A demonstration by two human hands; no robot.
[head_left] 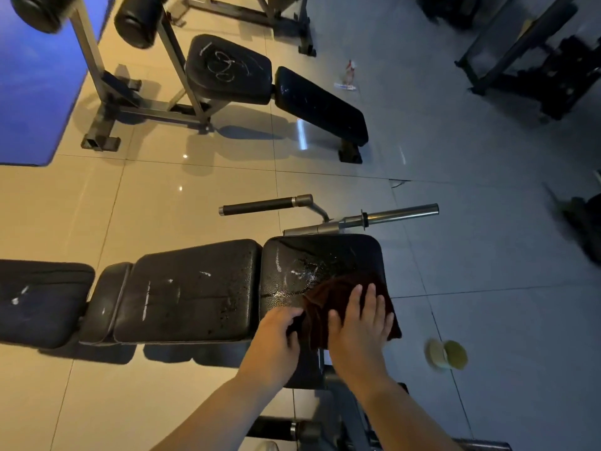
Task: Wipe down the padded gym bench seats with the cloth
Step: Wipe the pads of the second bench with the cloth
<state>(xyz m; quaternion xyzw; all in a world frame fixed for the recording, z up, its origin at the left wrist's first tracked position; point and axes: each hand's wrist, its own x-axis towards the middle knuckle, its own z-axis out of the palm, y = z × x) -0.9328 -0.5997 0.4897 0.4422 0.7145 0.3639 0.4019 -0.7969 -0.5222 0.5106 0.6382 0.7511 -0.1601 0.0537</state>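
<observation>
Right hand (361, 323) flat on dark brown cloth (325, 296), left hand (276, 340) gripping its edge, atop wet black padded seat (309, 255); streaked back pad (195, 288) beside seat seemingly unwiped.

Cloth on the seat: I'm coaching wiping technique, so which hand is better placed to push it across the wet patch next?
Probably the right hand: it lies flat on the cloth, fingers pointing toward the wet patch. The left hand only grips the cloth's edge.
</observation>
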